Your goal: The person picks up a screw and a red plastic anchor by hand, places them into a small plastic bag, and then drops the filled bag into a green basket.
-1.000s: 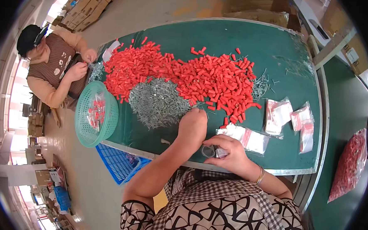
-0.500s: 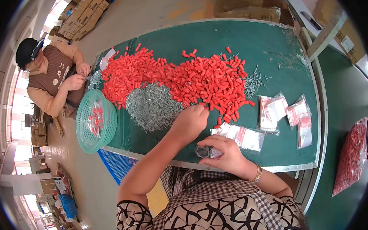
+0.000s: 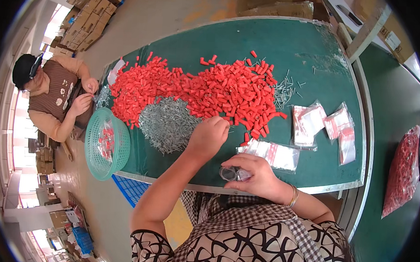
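My left hand (image 3: pixel 209 134) reaches onto the green table (image 3: pixel 272 39), fingers pinched at the near edge of a wide heap of small red plastic plugs (image 3: pixel 207 88); whether it grips one is hidden. Just left of it lies a pile of grey metal screws (image 3: pixel 166 124). My right hand (image 3: pixel 252 177) holds a small clear plastic bag (image 3: pixel 231 173) open near the table's front edge. A stack of empty clear bags (image 3: pixel 275 154) lies beside that hand.
Filled bags (image 3: pixel 324 125) lie at the right of the table. A green mesh basket (image 3: pixel 106 142) with bagged parts sits at the left corner. Another person (image 3: pixel 60 97) works at the left end. A big bag of red plugs (image 3: pixel 400 172) lies on the right-hand table.
My left hand has moved from the front edge up to the red plugs. My right hand keeps the bag in about the same place.
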The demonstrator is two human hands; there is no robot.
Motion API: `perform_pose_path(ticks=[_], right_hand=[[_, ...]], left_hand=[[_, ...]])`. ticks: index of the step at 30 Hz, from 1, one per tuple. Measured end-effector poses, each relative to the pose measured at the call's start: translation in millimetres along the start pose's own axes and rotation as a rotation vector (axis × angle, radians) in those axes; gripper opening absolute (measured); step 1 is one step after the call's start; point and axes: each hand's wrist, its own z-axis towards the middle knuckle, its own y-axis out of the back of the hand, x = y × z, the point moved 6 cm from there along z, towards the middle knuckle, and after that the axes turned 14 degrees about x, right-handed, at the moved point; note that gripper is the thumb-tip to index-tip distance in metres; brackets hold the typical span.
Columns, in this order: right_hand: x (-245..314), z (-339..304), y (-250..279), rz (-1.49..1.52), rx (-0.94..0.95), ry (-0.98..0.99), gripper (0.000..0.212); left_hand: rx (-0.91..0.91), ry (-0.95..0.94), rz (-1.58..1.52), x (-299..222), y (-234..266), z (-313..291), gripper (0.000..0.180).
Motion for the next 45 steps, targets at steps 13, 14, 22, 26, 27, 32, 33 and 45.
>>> perform_pose_path(ticks=[13, 14, 22, 26, 27, 32, 33, 45], right_hand=[[-1, -1, -2, 0.007, 0.008, 0.001, 0.045], [-2, -1, -2, 0.011, 0.006, -0.003, 0.045], [3, -1, 5, -0.020, -0.056, 0.014, 0.046], [-5, -5, 11, 0.002, -0.151, -0.081, 0.047], [-4, -4, 9, 0.003, -0.141, -0.074, 0.047], [-10, -4, 6, 0.040, -0.182, -0.100, 0.047], [-9, -3, 5, 0.037, -0.178, -0.099, 0.047], [-7, -4, 8, -0.039, -0.187, -0.109, 0.048]], left_hand=[[0.152, -0.003, 0.091, -12, -8, 8, 0.006], [0.184, 0.003, 0.148, -15, -10, 12, 0.002], [0.199, 0.105, 0.152, -4, -5, 12, 0.007], [-0.101, 0.297, -0.527, -9, 41, -27, 0.011], [-0.111, 0.305, -0.523, -17, 43, -41, 0.011], [-0.098, 0.059, -0.558, -60, 49, -61, 0.021], [-0.104, 0.060, -0.559, -62, 52, -62, 0.021], [-0.117, 0.215, -0.248, 7, 12, -11, 0.010]])
